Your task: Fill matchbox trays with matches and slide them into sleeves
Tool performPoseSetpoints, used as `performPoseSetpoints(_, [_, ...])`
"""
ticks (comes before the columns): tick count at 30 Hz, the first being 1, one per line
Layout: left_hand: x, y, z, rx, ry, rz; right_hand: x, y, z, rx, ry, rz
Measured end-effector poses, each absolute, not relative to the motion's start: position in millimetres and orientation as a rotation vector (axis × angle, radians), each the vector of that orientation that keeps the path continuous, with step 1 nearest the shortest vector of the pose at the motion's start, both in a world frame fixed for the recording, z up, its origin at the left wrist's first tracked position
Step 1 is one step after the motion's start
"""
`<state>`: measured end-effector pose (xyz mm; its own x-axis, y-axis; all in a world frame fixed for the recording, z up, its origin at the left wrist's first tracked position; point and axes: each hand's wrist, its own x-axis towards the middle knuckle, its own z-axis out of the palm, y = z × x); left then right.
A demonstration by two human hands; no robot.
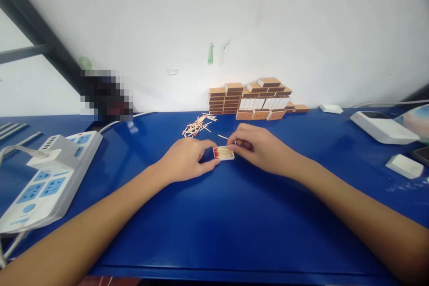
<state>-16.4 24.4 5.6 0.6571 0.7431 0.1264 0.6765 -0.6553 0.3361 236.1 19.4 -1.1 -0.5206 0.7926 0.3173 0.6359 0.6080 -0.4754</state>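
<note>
A small white matchbox tray (224,157) lies low over the blue table, holding a row of matches (224,152) with red heads at the left end. My left hand (187,158) grips the tray's left end between thumb and fingers. At its right end, the thumb and index finger of my right hand (253,145) are pinched together; what they hold is hidden. One match (222,136) pokes out beside the right fingers, and I cannot tell whether they touch it. Just beyond my left hand lies a loose pile of matches (197,127).
Stacked matchboxes (250,98) stand against the white wall. A white power strip (50,183) with cables occupies the left side of the blue table (214,223). White devices (382,127) and a small white block (405,166) sit at the right. Metal rods (23,143) lie far left.
</note>
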Motion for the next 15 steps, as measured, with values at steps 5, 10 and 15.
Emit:
performPoseSetpoints(5, [-15.8,23.6,5.8,2.64,1.128,0.364,228.3,15.2,-8.4,-1.151,-2.348,0.426])
performPoseSetpoints(10, [-16.8,22.6,6.1,2.652,1.114,0.36,226.4,14.3,-6.0,-1.197,-2.365,0.413])
performPoseSetpoints(15, [-15.1,21.9,5.2,2.663,1.093,0.37,222.4,13.9,-4.1,-1.241,-2.325,0.348])
